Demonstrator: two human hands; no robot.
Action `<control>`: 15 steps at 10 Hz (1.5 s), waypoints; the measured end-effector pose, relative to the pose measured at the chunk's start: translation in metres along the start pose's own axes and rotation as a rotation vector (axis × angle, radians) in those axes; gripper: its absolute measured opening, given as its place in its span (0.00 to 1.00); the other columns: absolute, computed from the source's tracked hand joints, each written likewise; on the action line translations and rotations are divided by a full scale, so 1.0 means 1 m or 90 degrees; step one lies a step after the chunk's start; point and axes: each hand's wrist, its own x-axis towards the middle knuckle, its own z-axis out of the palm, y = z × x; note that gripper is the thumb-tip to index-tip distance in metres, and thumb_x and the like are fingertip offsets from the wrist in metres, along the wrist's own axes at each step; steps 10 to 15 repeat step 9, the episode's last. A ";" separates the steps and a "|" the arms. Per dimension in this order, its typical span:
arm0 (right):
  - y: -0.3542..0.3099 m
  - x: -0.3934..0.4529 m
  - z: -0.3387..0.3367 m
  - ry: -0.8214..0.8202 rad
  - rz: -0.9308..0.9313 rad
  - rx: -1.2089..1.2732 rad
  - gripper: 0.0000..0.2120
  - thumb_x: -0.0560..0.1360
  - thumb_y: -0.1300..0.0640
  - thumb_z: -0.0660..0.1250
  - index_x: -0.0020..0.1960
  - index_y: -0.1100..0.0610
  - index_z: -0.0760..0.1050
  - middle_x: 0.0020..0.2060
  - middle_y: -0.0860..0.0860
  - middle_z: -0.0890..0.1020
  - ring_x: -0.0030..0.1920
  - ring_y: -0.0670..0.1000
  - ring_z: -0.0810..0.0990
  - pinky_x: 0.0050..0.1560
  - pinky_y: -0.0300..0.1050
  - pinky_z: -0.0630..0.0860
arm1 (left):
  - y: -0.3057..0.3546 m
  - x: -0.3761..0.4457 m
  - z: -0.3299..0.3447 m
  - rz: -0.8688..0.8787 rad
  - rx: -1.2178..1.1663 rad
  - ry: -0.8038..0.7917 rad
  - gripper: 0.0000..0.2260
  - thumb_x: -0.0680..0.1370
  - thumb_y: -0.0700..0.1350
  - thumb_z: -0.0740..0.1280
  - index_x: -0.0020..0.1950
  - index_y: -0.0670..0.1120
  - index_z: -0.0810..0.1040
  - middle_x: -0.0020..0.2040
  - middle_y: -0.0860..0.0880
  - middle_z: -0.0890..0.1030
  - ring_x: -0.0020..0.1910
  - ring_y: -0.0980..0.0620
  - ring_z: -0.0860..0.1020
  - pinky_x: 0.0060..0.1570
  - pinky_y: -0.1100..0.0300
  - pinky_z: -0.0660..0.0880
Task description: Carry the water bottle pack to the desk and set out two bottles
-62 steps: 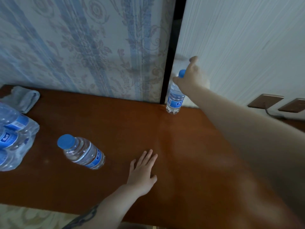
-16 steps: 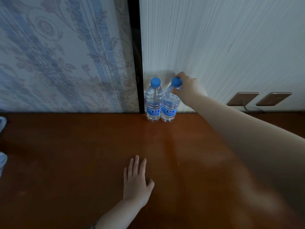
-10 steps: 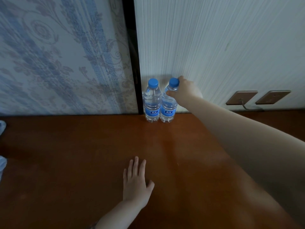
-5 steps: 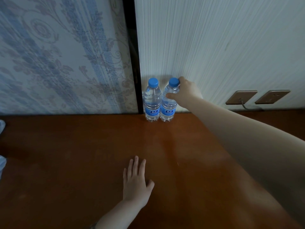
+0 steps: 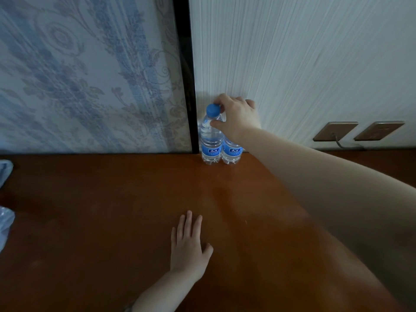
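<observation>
**A:** Start close in. What are your hands doing?

**B:** Your left hand lies flat, palm down on the desk, fingers spread and holding nothing. Far beyond it, your right hand reaches to the back edge and curls around the tops of the two bottles. The thumb presses the shoulder of the left bottle just under its blue cap, and a fingertip touches that cap from behind. The right bottle stands directly under your palm, touching its neighbour.

**A:** So you've got hold of both?

**B:** It looks like a loose, half-closed hold on the left one at least. Whether your fingers close on the right bottle's neck, I cannot tell, because the hand covers it.

**A:** How will they handle?

**B:** Both look full, so expect some weight for their size. The thin clear plastic should dent if you squeeze the body, and the label band may be slick. I'd take them at the neck below the cap, where the plastic is stiffest. Standing upright and narrow, they could tip if nudged high up.

**A:** Anything hard to see?

**B:** The right bottle's cap and upper half are hidden. Off to the left of your grip, the pack is cut by the frame edge, showing only crinkled wrap.
</observation>
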 end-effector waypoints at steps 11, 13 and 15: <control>-0.028 -0.111 0.019 -0.044 0.044 0.018 0.29 0.70 0.57 0.66 0.70 0.54 0.63 0.70 0.51 0.68 0.73 0.53 0.59 0.74 0.50 0.53 | 0.017 0.081 -0.137 -0.071 -0.016 -0.139 0.24 0.78 0.53 0.61 0.74 0.49 0.65 0.72 0.46 0.70 0.66 0.47 0.73 0.61 0.54 0.72; -0.028 -0.111 0.019 -0.044 0.044 0.018 0.29 0.70 0.57 0.66 0.70 0.54 0.63 0.70 0.51 0.68 0.73 0.53 0.59 0.74 0.50 0.53 | 0.017 0.081 -0.137 -0.071 -0.016 -0.139 0.24 0.78 0.53 0.61 0.74 0.49 0.65 0.72 0.46 0.70 0.66 0.47 0.73 0.61 0.54 0.72; -0.028 -0.111 0.019 -0.044 0.044 0.018 0.29 0.70 0.57 0.66 0.70 0.54 0.63 0.70 0.51 0.68 0.73 0.53 0.59 0.74 0.50 0.53 | 0.017 0.081 -0.137 -0.071 -0.016 -0.139 0.24 0.78 0.53 0.61 0.74 0.49 0.65 0.72 0.46 0.70 0.66 0.47 0.73 0.61 0.54 0.72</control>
